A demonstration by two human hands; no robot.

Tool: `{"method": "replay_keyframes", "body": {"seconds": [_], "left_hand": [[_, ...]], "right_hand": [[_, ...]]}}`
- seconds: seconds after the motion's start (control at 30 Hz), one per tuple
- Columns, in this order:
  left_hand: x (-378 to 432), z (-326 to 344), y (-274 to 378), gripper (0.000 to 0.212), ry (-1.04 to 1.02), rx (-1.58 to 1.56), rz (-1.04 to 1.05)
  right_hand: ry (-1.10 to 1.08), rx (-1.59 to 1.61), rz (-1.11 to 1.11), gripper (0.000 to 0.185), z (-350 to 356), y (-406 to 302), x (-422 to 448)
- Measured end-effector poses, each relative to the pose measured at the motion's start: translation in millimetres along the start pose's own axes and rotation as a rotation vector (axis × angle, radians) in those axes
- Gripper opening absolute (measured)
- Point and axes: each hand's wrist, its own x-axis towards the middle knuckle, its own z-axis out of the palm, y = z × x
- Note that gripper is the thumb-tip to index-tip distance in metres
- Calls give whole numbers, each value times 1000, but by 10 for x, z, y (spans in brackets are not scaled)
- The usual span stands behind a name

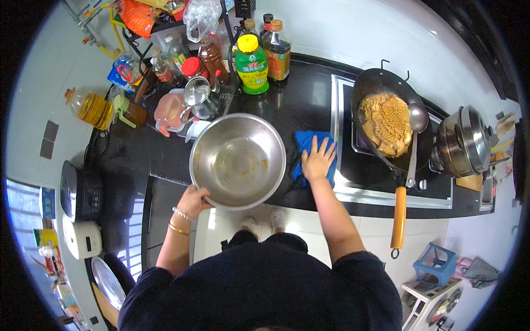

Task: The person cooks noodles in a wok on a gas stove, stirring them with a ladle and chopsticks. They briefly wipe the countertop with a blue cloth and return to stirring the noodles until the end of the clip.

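My left hand point(193, 201) grips the near-left rim of a wide stainless steel bowl point(232, 165), whose inside is bare apart from a few brownish smears. The bowl is over the front part of the black countertop point(285, 111). To its right, my right hand point(318, 159) lies flat with fingers spread on a blue cloth point(304, 140), pressed against the counter beside the stove's metal edge. A black wok point(374, 82) with a wooden handle point(398, 215) sits on the cooktop, holding a light brown food mass point(385, 120). A metal ladle point(418, 118) rests in it.
A lidded steel pot point(463, 140) stands right of the wok. Behind the bowl are a green bottle with a yellow cap point(252, 70), a steel oil pot point(201, 97) and a pink plastic container point(169, 109). Rice cookers point(82, 240) line the left side.
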Motion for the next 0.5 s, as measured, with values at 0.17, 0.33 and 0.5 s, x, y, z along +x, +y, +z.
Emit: {"method": "replay_keyframes", "body": {"seconds": [0.17,0.33,0.5], "left_hand": [[217,-124,60,27,-12,-17,-33],[397,0,550,23,-110,86,-37],[550,-65,822,25,-190,34,-12]], "right_hand": [[-108,47,-12,56,212,-16,999],[-173,-96,-491,47,561,-473,1119],[-227,312,-695,51,22,-868,-87]]}}
